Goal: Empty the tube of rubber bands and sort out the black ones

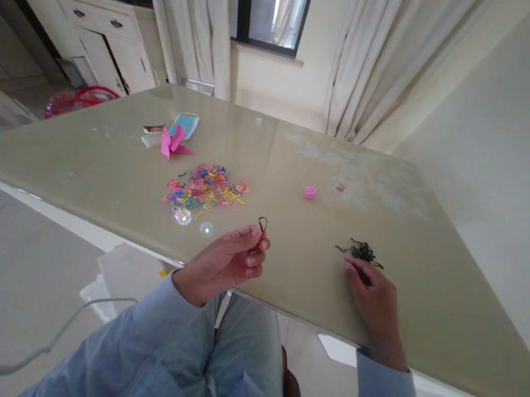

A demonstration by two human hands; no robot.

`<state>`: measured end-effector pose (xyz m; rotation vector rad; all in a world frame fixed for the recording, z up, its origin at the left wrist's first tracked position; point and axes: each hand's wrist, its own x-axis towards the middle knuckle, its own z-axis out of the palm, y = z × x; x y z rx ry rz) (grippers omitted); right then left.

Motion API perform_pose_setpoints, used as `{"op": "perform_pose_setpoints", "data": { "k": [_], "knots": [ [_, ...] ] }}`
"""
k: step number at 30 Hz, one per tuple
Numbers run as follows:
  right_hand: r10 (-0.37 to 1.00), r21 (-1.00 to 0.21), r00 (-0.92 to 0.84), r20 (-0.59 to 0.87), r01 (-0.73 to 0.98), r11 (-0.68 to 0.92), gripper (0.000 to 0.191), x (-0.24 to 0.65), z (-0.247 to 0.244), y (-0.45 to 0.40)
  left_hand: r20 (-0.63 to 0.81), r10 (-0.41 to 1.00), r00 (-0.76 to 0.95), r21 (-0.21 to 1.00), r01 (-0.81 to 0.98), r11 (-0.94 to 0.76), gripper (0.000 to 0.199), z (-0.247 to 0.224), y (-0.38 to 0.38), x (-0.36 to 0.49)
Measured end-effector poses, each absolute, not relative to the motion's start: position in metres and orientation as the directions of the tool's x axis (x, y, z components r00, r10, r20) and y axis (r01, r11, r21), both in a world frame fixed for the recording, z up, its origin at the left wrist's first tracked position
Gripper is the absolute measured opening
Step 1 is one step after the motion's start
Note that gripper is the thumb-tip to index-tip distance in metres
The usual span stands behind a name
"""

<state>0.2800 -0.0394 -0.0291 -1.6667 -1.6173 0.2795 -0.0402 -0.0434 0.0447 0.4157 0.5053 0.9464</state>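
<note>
My left hand (231,258) is raised over the table's front edge, its thumb and fingers pinching a small black band (262,223) whose loop stands up above the fingertips. My right hand (374,298) is at the near side of a small heap of black bands (361,250). Its fingers are pressed together at the heap; what they hold, if anything, is hidden. A larger pile of multicoloured bands (207,188) lies on the table to the left, beyond my left hand.
On the glossy table (275,266) are a pink ring-shaped item (309,193), pink folded paper (174,142) and a blue mask (185,125). A white cabinet (113,43) stands at the back left. A cable (48,346) runs at the lower left.
</note>
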Motion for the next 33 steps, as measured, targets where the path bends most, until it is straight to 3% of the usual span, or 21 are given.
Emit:
{"op": "perform_pose_setpoints", "data": {
  "k": [11, 17, 20, 23, 27, 30, 33],
  "knots": [
    [0.923, -0.689, 0.165, 0.347, 0.712, 0.132, 0.034, 0.274, -0.024, -0.041, -0.313, 0.737, 0.6, 0.447, -0.591, 0.671, 0.021, 0.024, -0.037, 0.008],
    [0.944, -0.763, 0.146, 0.294, 0.631, 0.14, 0.032, 0.271, -0.019, -0.045, -0.345, 0.751, 0.563, 0.562, -0.517, 0.646, 0.025, 0.021, -0.017, 0.048],
    [0.952, -0.819, 0.172, 0.253, 0.561, 0.116, 0.032, 0.271, -0.015, -0.047, -0.28, 0.867, 0.412, 0.812, -0.381, 0.443, 0.023, 0.018, -0.002, 0.075],
    [0.954, -0.852, 0.188, 0.233, 0.512, 0.107, 0.031, 0.27, -0.014, -0.047, -0.094, 0.96, 0.263, 0.994, -0.034, 0.107, 0.019, 0.015, 0.012, 0.1],
    [0.945, -0.856, 0.2, 0.257, 0.502, 0.127, 0.03, 0.271, -0.015, -0.048, 0.159, 0.95, 0.268, 0.919, 0.313, -0.242, 0.017, 0.007, 0.025, 0.125],
    [0.941, -0.843, 0.195, 0.278, 0.519, 0.141, 0.029, 0.272, -0.016, -0.049, 0.184, 0.932, 0.312, 0.815, 0.481, -0.322, 0.021, 0.0, 0.032, 0.134],
    [0.942, -0.838, 0.191, 0.277, 0.527, 0.14, 0.03, 0.272, -0.016, -0.049, 0.192, 0.907, 0.374, 0.771, 0.514, -0.376, 0.023, -0.006, 0.037, 0.133]
  ]
}}
